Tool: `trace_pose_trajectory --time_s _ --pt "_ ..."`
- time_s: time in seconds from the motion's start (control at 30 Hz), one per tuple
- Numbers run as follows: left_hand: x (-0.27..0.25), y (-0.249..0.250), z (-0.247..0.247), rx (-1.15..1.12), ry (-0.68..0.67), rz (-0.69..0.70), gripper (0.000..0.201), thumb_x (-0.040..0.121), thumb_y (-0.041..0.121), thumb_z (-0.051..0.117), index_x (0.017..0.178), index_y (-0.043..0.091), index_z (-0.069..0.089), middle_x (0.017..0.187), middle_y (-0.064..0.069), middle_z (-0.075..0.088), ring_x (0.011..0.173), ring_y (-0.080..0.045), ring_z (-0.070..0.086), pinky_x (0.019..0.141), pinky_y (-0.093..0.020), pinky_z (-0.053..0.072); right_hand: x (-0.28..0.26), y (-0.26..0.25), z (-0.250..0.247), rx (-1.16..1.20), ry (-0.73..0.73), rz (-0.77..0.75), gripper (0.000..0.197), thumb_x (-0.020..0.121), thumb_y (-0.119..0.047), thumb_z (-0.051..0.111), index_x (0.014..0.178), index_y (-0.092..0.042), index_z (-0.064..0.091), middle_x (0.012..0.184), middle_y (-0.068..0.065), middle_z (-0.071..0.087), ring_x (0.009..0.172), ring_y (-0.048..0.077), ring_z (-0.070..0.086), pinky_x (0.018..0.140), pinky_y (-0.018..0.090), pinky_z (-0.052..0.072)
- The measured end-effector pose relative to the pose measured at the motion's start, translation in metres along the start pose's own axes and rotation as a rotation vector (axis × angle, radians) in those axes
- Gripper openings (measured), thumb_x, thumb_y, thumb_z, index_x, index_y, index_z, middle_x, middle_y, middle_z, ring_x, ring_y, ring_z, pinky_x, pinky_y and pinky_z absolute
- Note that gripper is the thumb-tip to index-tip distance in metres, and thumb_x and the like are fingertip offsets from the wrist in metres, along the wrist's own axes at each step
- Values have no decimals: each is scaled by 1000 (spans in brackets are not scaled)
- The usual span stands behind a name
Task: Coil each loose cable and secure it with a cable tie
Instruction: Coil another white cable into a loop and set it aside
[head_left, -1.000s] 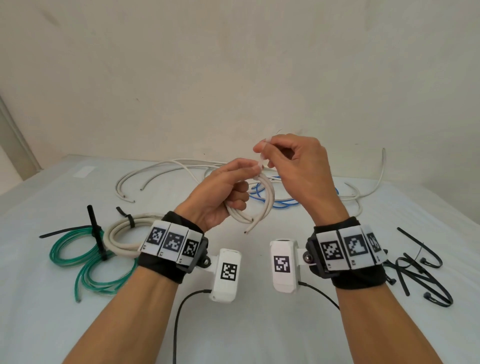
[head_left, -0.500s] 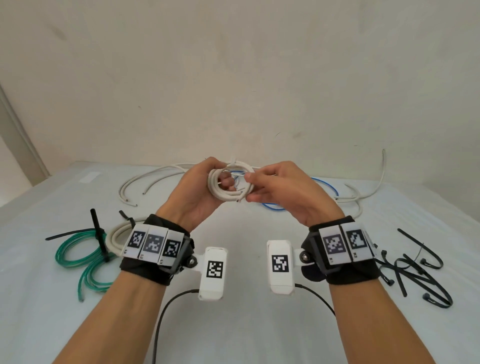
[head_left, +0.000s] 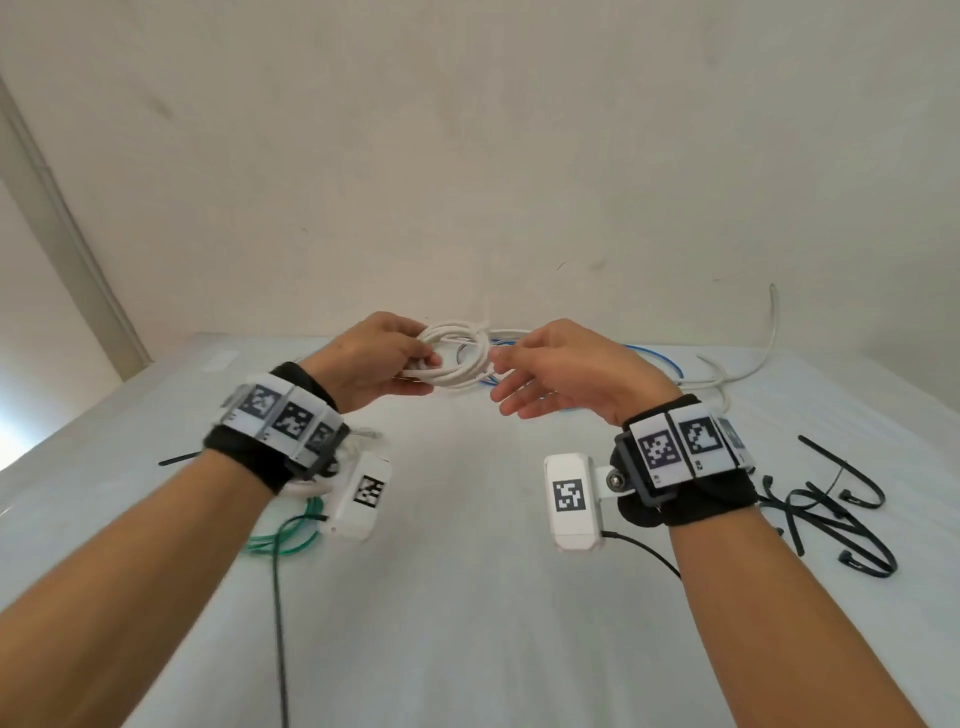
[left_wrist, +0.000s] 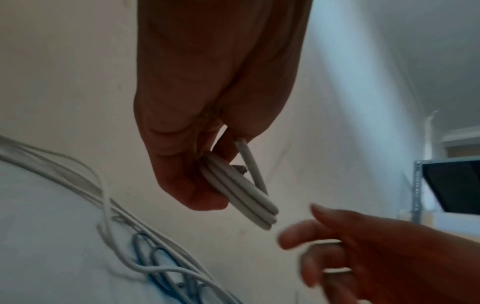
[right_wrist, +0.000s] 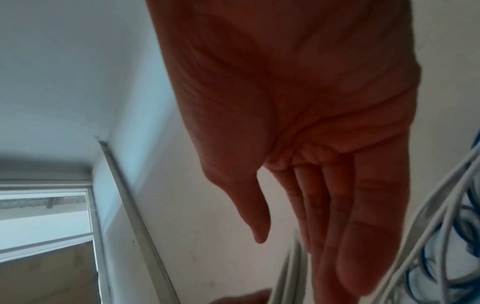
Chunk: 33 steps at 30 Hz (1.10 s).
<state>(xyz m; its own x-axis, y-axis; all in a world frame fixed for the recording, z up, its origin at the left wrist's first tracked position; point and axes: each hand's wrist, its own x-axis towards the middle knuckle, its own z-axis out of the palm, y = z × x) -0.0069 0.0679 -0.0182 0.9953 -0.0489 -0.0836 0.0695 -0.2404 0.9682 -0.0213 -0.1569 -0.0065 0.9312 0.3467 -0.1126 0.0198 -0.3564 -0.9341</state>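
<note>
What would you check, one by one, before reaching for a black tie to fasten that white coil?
1. Coil held firmly: ok. The left hand grips the white coil, fingers curled round its loops.
2. Loops lie together: ok. In the left wrist view they sit side by side.
3. Loose end tucked in: not ok. One cable end sticks out apart from the bundle.
4. Other hand free: ok. The right hand is open, its fingers straight, holding nothing.
5. Ties within reach: ok, probably. The black cable ties lie on the table beside the right wrist.
6. Coil clear of the loose cables behind: cannot tell.
</note>
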Motion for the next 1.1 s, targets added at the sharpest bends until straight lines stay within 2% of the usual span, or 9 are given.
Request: trace_pose_trajectory --time_s 0.2,0.47,0.57,0.67,0.77,0.83,0.9,1.0,1.1 --pt "-8 -22 -66 307 52 -231 19 103 -6 50 110 1 66 96 -16 62 80 -22 62 57 -27 62 -6 14 -6 -136 18 44 35 105 -35 61 112 -2 70 98 11 80 74 15 76 63 25 59" --pt "-11 -57 -93 801 -41 -406 23 100 -2 54 112 3 73 106 -21 75 83 -33 76 75 -40 65 1 30 9 -170 -22 141 35 105 -34 60 115 0 67 100 12 80 76 17 76 67 27 60" --pt "-12 -59 -89 1009 -37 -342 19 97 5 56 97 6 75 92 -10 76 77 -26 74 70 -33 63 8 36 15 -215 -39 181 32 105 -33 60 110 -2 67 98 11 79 74 17 75 67 28 59" --pt "-13 -52 -85 1165 14 -245 16 92 7 55 81 9 67 86 -9 70 74 -23 63 64 -29 50 15 43 15 -264 -45 221 29 105 -32 60 108 -4 65 105 15 78 76 19 75 69 30 59" --pt "-11 -46 -86 1133 116 -138 18 95 11 54 93 8 71 110 -15 75 89 -27 66 77 -35 53 24 52 14 -359 21 240 28 104 -30 60 109 -3 65 107 14 76 84 23 76 75 36 62" --pt "-10 -42 -82 1071 177 -48 26 98 15 51 101 4 75 108 -13 75 93 -30 69 81 -41 56 35 61 10 -499 114 226 29 101 -30 62 110 -2 65 109 15 71 94 28 75 81 42 65" --pt "-12 -36 -70 1014 205 46 26 101 21 53 105 8 75 106 -8 74 92 -27 67 77 -37 53 44 68 5 -688 177 252 24 97 -30 62 104 -7 62 124 19 64 104 34 68 90 45 61" --pt "-17 -27 -47 901 268 171 22 101 22 56 110 11 73 100 -5 71 90 -24 62 78 -32 46 50 76 -5 -912 274 331 40 98 -24 55 133 -6 52 154 24 35 138 37 43 110 46 45" --pt "-20 -24 -28 827 341 266 29 99 19 55 124 8 64 95 -2 67 95 -23 60 83 -35 47 48 86 -20 -1054 359 432 51 98 -19 53 147 -8 45 155 18 28 148 36 28 111 49 41"
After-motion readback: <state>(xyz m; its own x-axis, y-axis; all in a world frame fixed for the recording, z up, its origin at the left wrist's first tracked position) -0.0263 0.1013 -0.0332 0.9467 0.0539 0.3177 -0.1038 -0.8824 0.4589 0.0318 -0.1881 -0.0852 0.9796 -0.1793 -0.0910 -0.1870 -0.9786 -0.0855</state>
